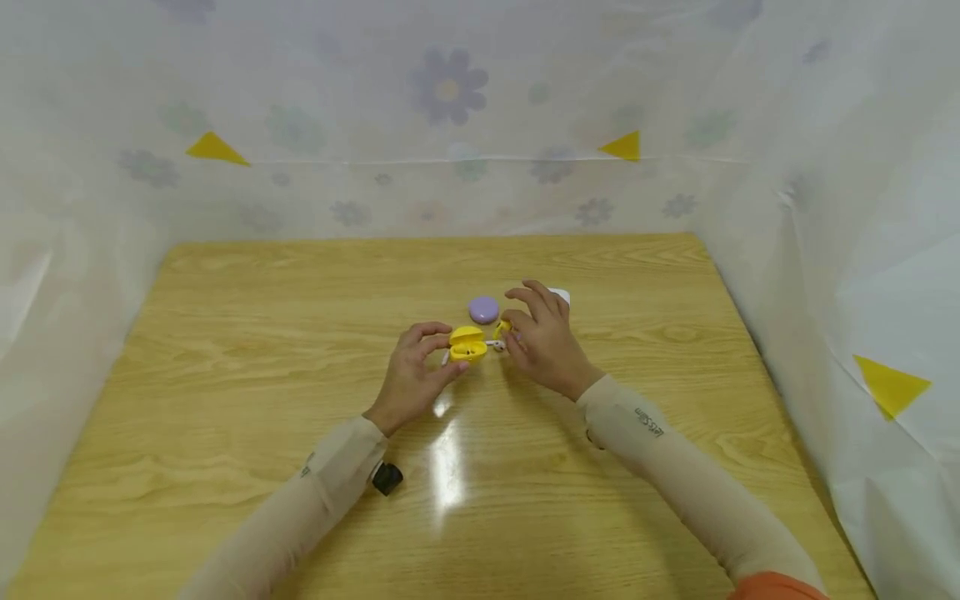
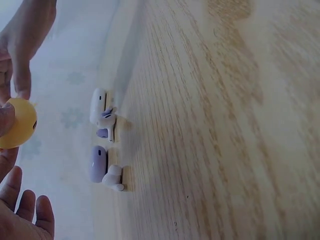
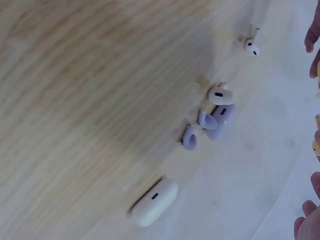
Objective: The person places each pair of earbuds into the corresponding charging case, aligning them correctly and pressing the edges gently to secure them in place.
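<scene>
My left hand [image 1: 405, 379] holds a yellow earbud case [image 1: 468, 354] between thumb and fingers, its lid tipped up. In the left wrist view the rounded yellow case [image 2: 22, 125] is seen above the table. Just to the right, my right hand [image 1: 553, 348] pinches a yellow earbud [image 1: 501, 330] between thumb and index finger, the other fingers spread. Beyond the hands lies a purple earbud case [image 1: 483, 309], closed. A white earbud case [image 1: 562, 295] is partly hidden behind the right hand. One white earbud [image 1: 497, 344] shows between the two hands.
Two purple earbuds [image 3: 189, 139] lie near the purple case in the right wrist view. A white earbud [image 3: 220, 95] sits against that case, and another white earbud [image 3: 253, 48] lies farther off. White patterned sheeting [image 1: 450, 192] surrounds the wooden table [image 1: 262, 350] on three sides.
</scene>
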The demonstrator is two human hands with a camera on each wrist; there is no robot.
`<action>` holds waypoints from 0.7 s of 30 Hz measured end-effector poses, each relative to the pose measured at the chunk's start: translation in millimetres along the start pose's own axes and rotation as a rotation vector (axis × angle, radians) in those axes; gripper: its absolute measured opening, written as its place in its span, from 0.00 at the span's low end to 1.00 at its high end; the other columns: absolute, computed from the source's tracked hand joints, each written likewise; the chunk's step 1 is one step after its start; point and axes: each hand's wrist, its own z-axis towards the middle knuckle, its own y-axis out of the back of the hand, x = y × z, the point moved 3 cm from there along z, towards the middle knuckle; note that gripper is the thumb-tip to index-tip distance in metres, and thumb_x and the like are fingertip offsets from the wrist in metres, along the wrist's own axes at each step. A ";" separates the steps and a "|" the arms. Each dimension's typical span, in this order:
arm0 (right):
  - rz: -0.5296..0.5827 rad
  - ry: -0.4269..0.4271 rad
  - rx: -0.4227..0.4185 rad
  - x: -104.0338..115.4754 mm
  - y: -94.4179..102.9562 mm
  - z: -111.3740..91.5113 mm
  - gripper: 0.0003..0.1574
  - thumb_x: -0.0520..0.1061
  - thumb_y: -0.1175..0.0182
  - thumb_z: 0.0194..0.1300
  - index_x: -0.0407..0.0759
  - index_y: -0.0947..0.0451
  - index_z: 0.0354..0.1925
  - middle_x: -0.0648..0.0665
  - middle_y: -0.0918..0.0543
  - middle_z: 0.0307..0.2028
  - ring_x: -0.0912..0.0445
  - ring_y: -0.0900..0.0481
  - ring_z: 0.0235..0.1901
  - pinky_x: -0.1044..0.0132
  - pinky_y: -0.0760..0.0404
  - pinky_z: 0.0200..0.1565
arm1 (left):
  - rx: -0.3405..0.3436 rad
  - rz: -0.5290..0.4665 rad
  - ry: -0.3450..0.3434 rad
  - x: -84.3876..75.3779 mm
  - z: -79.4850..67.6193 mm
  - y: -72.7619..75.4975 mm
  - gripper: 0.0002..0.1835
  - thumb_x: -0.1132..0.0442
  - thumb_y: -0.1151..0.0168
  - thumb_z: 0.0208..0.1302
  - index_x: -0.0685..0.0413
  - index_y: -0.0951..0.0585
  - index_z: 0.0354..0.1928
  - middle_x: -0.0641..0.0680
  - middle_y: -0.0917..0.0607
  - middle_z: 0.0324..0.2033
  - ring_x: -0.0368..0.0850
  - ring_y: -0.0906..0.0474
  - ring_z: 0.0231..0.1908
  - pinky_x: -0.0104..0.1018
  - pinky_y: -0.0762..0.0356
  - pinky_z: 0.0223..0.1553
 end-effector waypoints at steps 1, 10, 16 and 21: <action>0.004 0.003 -0.011 0.5 2.1 0.9 0.09 0.38 0.37 0.58 0.36 0.21 0.38 0.34 0.25 0.53 0.34 0.34 0.62 0.39 0.39 0.59 | 0.001 -0.001 -0.001 0.0 0.2 -0.1 0.13 0.60 0.29 0.55 0.61 0.17 0.39 0.58 0.22 0.53 0.57 0.29 0.58 0.55 0.34 0.63; 0.036 0.076 -0.075 11.9 13.8 6.2 0.12 0.39 0.34 0.56 0.37 0.21 0.40 0.35 0.25 0.54 0.37 0.35 0.63 0.40 0.37 0.60 | 0.018 -0.008 0.029 0.4 -1.1 -0.8 0.14 0.60 0.30 0.55 0.60 0.17 0.40 0.57 0.23 0.54 0.57 0.31 0.60 0.57 0.36 0.63; 0.035 0.121 -0.088 19.9 15.1 7.8 0.12 0.39 0.33 0.55 0.38 0.21 0.39 0.36 0.24 0.53 0.36 0.33 0.62 0.42 0.35 0.57 | 0.021 -0.017 0.022 0.6 -1.3 -0.4 0.13 0.60 0.30 0.56 0.60 0.17 0.40 0.57 0.23 0.54 0.58 0.32 0.60 0.58 0.36 0.63; 0.043 0.143 -0.084 24.9 14.7 9.9 0.12 0.38 0.33 0.54 0.39 0.21 0.39 0.37 0.23 0.53 0.36 0.31 0.61 0.43 0.34 0.57 | 0.014 -0.019 0.013 0.9 -1.0 -0.5 0.12 0.60 0.30 0.56 0.59 0.17 0.39 0.57 0.23 0.53 0.58 0.31 0.60 0.58 0.35 0.62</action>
